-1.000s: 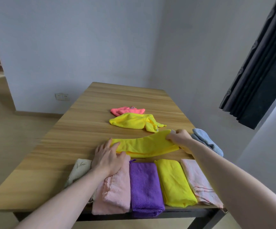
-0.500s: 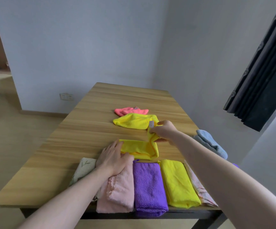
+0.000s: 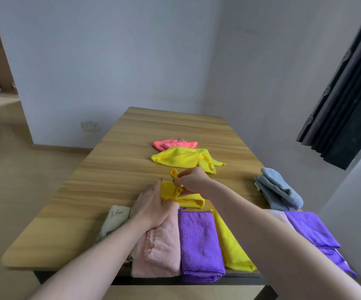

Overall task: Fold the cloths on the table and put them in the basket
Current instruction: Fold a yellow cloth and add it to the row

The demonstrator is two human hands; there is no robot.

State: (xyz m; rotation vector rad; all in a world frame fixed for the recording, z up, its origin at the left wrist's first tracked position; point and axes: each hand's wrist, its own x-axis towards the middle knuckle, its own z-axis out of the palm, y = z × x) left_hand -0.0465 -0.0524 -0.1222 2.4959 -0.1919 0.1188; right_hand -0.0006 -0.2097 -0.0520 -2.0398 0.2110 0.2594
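The wooden table [image 3: 114, 169] runs from the lower centre of the frame toward the far wall. At frame centre lies the yellow cloth being folded [image 3: 181, 197], partly doubled over on itself.

Left hand [image 3: 153, 204]: laid flat, fingers straight and together, pressing down on the left end of this cloth. The heel of the hand lies over the pink folded cloth [image 3: 160, 250].

Right hand [image 3: 193, 180]: fingers curled, pinching a raised corner of the same yellow cloth; the corner stands up as a small loop just left of the fingertips, above the rest of the cloth.

Along the near table edge, at lower centre, folded cloths lie side by side, touching, from left to right:
- a beige patterned cloth [image 3: 114, 219];
- the pink folded cloth;
- a purple folded cloth [image 3: 199, 241];
- a yellow folded cloth [image 3: 231, 245], partly hidden by the right forearm.

A second purple cloth [image 3: 311, 229] lies at lower right, overhanging the table edge. A folded blue cloth [image 3: 277, 189] sits at the right edge of the table.

Above centre, farther along the table, an unfolded yellow cloth [image 3: 181, 160] lies crumpled, with a coral-pink cloth [image 3: 174, 144] just behind it.

A dark curtain [image 3: 348, 100] hangs at upper right. A wall socket [image 3: 90, 126] is at centre left.
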